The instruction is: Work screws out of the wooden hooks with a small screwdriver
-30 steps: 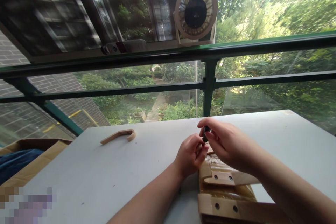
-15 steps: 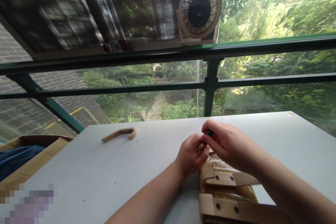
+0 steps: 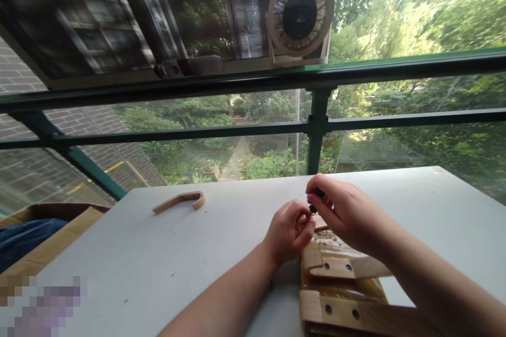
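Note:
My left hand (image 3: 290, 229) is closed around the curled end of a bent wooden piece (image 3: 321, 222), mostly hidden by my fingers. My right hand (image 3: 336, 202) grips a small black-handled screwdriver (image 3: 314, 207), its tip down by the left fingertips. Just below lies a package wrapped in clear and brown plastic (image 3: 336, 289). Across it rest two more bent wooden pieces, an upper hook (image 3: 336, 268) and a lower hook (image 3: 342, 312), each showing two dark screws. My right forearm covers their right ends.
Another bent wooden hook (image 3: 179, 201) lies apart at the back left of the white table (image 3: 205, 253). An open cardboard box (image 3: 59, 239) with dark blue cloth stands beyond the left edge. A green railing (image 3: 221, 131) runs behind the table, with a round fan (image 3: 301, 10) above it.
My right hand has lifted slightly, so more of the black screwdriver shows between the two hands. My left hand stays in place.

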`<state>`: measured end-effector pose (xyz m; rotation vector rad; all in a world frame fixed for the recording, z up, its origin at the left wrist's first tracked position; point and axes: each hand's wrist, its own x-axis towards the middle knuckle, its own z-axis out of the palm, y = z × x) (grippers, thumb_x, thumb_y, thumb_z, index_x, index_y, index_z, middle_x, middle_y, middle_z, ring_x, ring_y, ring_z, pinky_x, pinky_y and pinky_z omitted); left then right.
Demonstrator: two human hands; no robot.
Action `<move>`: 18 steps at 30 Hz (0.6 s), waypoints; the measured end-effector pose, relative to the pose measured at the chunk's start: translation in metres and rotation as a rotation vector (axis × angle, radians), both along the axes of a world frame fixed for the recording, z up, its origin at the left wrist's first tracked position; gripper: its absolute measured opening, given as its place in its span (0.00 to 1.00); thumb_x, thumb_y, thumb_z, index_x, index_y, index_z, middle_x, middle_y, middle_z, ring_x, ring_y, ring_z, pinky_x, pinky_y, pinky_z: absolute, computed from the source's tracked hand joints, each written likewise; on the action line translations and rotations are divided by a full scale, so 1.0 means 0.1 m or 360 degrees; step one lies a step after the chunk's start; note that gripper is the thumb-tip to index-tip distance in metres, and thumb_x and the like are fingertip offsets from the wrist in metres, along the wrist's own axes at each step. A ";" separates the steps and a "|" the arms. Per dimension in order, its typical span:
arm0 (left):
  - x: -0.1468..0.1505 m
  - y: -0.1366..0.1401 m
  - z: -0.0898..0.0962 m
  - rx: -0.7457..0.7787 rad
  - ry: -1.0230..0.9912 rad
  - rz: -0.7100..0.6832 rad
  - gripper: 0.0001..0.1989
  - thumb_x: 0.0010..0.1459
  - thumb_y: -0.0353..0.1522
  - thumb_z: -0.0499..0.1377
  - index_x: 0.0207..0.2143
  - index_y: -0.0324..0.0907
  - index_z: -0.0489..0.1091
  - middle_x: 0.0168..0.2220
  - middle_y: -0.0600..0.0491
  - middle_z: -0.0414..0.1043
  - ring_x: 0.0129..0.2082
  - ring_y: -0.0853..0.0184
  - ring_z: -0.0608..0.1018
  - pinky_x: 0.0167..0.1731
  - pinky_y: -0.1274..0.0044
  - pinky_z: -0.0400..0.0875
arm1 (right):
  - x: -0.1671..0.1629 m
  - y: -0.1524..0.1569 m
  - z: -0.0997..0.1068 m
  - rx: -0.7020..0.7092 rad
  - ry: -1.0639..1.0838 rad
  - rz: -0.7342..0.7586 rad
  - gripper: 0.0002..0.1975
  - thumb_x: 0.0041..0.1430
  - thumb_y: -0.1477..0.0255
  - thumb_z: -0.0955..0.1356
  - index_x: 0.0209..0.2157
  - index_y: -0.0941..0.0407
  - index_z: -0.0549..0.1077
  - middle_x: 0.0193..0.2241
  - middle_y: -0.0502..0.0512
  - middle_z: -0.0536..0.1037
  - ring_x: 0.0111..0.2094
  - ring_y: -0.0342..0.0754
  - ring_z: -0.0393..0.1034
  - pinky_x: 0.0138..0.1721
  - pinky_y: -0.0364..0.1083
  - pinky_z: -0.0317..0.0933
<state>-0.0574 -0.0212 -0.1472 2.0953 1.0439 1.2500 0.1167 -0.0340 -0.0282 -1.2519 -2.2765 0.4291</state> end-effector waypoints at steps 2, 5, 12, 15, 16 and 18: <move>0.00 0.00 0.00 -0.0003 0.0002 -0.0015 0.09 0.58 0.36 0.56 0.36 0.39 0.65 0.30 0.55 0.65 0.31 0.79 0.64 0.36 0.82 0.60 | -0.01 0.01 0.00 -0.0064 -0.0075 0.0005 0.13 0.67 0.64 0.58 0.40 0.57 0.66 0.35 0.50 0.71 0.33 0.37 0.59 0.36 0.39 0.50; 0.00 0.01 0.00 0.0005 0.0003 -0.0008 0.09 0.58 0.36 0.56 0.36 0.39 0.64 0.30 0.55 0.64 0.31 0.79 0.64 0.36 0.83 0.60 | -0.01 0.01 -0.01 -0.0112 -0.0132 0.0012 0.12 0.67 0.63 0.58 0.41 0.56 0.66 0.36 0.49 0.71 0.34 0.38 0.59 0.36 0.40 0.49; 0.02 -0.01 0.03 0.0025 -0.0006 0.0024 0.07 0.57 0.34 0.56 0.36 0.39 0.65 0.30 0.55 0.66 0.31 0.79 0.64 0.36 0.83 0.61 | 0.03 -0.02 -0.01 0.0073 -0.0002 0.0038 0.09 0.65 0.66 0.60 0.41 0.57 0.67 0.34 0.49 0.71 0.32 0.36 0.58 0.35 0.38 0.50; 0.03 -0.02 0.04 0.0031 0.0000 0.0056 0.06 0.57 0.33 0.56 0.36 0.40 0.66 0.32 0.55 0.68 0.32 0.79 0.66 0.38 0.83 0.62 | 0.04 -0.02 0.00 0.0288 0.0195 -0.0017 0.10 0.66 0.67 0.61 0.40 0.58 0.68 0.32 0.50 0.70 0.31 0.34 0.58 0.35 0.37 0.52; 0.03 -0.02 0.04 0.0026 0.0009 0.0055 0.06 0.57 0.33 0.56 0.36 0.40 0.66 0.33 0.55 0.69 0.33 0.79 0.67 0.38 0.83 0.62 | 0.04 -0.02 0.00 0.0306 0.0203 -0.0031 0.10 0.66 0.66 0.61 0.40 0.58 0.68 0.32 0.50 0.70 0.31 0.34 0.58 0.35 0.37 0.52; 0.02 -0.01 0.02 0.0018 0.0017 0.0049 0.06 0.56 0.33 0.56 0.37 0.40 0.66 0.32 0.55 0.67 0.32 0.79 0.66 0.38 0.83 0.62 | 0.03 0.00 -0.01 0.0232 0.0125 -0.0027 0.10 0.66 0.66 0.61 0.40 0.58 0.67 0.33 0.50 0.71 0.32 0.35 0.58 0.35 0.38 0.51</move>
